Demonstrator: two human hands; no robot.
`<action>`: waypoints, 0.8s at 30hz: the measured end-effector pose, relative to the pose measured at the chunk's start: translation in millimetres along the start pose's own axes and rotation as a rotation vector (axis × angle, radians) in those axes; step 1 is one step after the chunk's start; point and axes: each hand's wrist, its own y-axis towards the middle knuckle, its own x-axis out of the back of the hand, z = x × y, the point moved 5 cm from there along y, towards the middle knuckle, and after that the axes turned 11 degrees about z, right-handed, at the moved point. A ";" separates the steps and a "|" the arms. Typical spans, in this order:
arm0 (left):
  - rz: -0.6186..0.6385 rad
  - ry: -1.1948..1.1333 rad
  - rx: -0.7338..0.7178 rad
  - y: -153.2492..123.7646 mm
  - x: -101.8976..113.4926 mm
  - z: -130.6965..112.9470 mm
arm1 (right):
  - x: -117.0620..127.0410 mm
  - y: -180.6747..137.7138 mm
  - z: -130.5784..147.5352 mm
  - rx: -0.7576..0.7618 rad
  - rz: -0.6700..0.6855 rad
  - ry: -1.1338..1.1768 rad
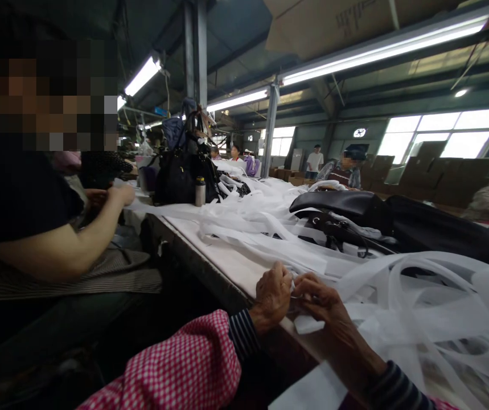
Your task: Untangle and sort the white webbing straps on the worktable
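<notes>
At the bottom centre of the frame, the person's left hand (273,296) and right hand (321,299) meet at the near edge of the table (227,267), fingers curled together and pinching a piece of white fabric strip (308,324) between them; the strip's loose end lies just below the right hand. Both wrists show dark striped cuffs, and the left arm wears a pink checked sleeve (184,370). To the right of the hands, filling the lower right of the frame, is a loose heap of white strips (419,307), touching the held piece. Further back, right of centre, a flat black bag (342,202) rests on the strips. At the left of the frame a co-worker in a dark top sits beside the table, their hands (111,196) close together over something too dim to tell. Behind, upper centre, a tall black handbag (180,173) stands by a small bottle (200,191). More people stand far back under the windows.
</notes>
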 end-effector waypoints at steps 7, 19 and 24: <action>-0.053 -0.117 -0.012 -4.1 1.9 4.3 | -5.4 -5.2 -1.9 0.012 0.044 -0.121; 0.077 -0.293 -0.192 0.7 7.6 5.5 | 5.8 6.3 -9.6 -0.172 -0.006 -0.023; 0.247 -0.079 -0.388 -23.9 22.4 3.4 | -0.5 2.7 -12.4 -0.205 0.037 0.048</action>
